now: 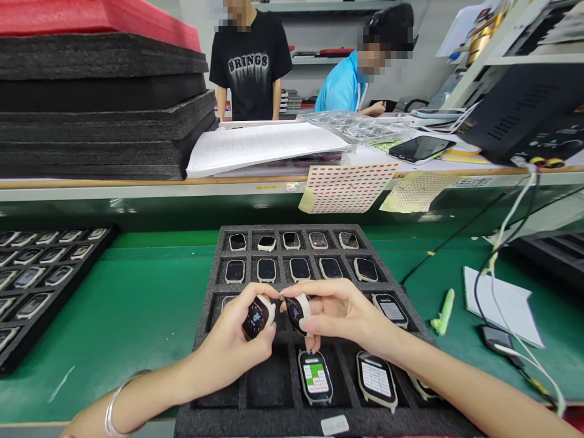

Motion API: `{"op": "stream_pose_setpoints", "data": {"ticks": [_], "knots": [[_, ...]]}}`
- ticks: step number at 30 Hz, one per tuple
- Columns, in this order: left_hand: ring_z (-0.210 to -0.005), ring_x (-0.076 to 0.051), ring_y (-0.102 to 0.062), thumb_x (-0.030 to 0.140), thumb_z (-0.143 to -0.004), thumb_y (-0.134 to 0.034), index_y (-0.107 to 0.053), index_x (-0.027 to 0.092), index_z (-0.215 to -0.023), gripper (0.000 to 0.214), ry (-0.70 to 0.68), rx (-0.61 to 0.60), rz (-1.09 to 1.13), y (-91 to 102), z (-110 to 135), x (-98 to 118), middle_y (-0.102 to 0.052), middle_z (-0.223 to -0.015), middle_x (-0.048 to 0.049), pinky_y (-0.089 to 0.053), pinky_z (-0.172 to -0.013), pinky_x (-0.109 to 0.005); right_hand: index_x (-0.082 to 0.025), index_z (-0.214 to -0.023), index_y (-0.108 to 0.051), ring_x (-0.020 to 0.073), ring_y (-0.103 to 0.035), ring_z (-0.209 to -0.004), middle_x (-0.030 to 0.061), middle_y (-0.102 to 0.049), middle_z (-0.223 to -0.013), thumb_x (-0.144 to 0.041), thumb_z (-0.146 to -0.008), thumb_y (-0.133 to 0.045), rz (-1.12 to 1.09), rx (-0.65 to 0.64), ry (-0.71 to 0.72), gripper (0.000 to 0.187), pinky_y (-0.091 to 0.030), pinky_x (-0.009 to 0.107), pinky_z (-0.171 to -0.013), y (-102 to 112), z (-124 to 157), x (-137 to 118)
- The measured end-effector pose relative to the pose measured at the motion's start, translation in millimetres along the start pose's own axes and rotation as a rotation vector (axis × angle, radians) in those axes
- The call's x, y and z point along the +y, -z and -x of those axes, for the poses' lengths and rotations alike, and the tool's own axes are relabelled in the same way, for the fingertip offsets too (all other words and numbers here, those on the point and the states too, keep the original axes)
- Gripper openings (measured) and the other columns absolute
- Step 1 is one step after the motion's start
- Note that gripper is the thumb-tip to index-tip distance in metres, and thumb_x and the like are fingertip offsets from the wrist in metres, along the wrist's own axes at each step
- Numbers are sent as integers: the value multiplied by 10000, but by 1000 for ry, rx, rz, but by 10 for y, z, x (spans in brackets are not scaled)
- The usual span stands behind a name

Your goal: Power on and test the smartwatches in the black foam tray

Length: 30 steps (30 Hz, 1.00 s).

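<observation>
My left hand (pixel 249 331) is closed around a smartwatch (pixel 256 316) without a strap, its dark screen lit with a small blue figure. Close beside it, my right hand (pixel 331 310) grips a second smartwatch (pixel 296 311) by its pale case, tilted on edge. Both hands are over a black foam tray (pixel 269 420) with square compartments. Dark-screened watches lie in its far rows. Nearer me, a watch with a green and white screen (pixel 316 377) and one with a white list on its screen (pixel 377 380) lie in compartments. My hands and forearms hide part of the tray.
Another foam tray of watches (pixel 50 292) is at the left. A green pen-like tool (pixel 442 311), white paper (pixel 502 304) and cables (pixel 490 267) lie at the right. Stacked foam trays (pixel 100 115), papers (pixel 264 146) and a phone (pixel 422 149) occupy the shelf. Two people are beyond it.
</observation>
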<state>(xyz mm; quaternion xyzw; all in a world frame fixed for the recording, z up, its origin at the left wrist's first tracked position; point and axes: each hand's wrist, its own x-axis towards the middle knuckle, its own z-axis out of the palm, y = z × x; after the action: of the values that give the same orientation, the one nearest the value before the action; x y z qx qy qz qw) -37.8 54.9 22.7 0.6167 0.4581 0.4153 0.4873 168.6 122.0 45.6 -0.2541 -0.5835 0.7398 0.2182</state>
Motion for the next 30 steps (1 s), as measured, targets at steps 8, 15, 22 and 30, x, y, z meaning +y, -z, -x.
{"op": "stream_pose_setpoints", "data": {"ticks": [8, 15, 22, 30], "knots": [[-743, -132, -490, 77, -818, -510, -498, 275, -1133, 372, -26, 36, -60, 7, 7, 23, -543, -878, 30, -391, -667, -222, -121, -1145, -638, 142, -652, -565, 22, -652, -680, -246, -771, -752, 16, 39, 12, 410, -545, 253, -567, -18, 5, -2], [-742, -136, -500, 91, -828, -510, -499, 267, -1129, 349, -29, 61, -55, 16, 10, 37, -546, -871, 24, -402, -678, -223, -128, -1123, -645, 137, -650, -566, 20, -653, -690, -238, -769, -757, 5, 50, 33, 387, -550, 254, -570, -28, 7, 5], [-655, -111, -443, 64, -811, -505, -485, 251, -1048, 302, -32, 69, -69, 15, 9, 30, -505, -806, 45, -361, -601, -202, -125, -1113, -648, 137, -648, -569, 12, -640, -691, -240, -766, -758, 10, 77, 40, 381, -538, 247, -558, -36, 14, 3], [-643, -114, -436, 77, -815, -504, -478, 246, -1049, 290, -10, 72, -60, 4, 3, 39, -477, -771, 48, -349, -586, -211, -124, -1115, -651, 131, -643, -570, 24, -643, -736, -237, -764, -757, 5, 91, 36, 384, -538, 242, -554, -44, 14, 3]]}}
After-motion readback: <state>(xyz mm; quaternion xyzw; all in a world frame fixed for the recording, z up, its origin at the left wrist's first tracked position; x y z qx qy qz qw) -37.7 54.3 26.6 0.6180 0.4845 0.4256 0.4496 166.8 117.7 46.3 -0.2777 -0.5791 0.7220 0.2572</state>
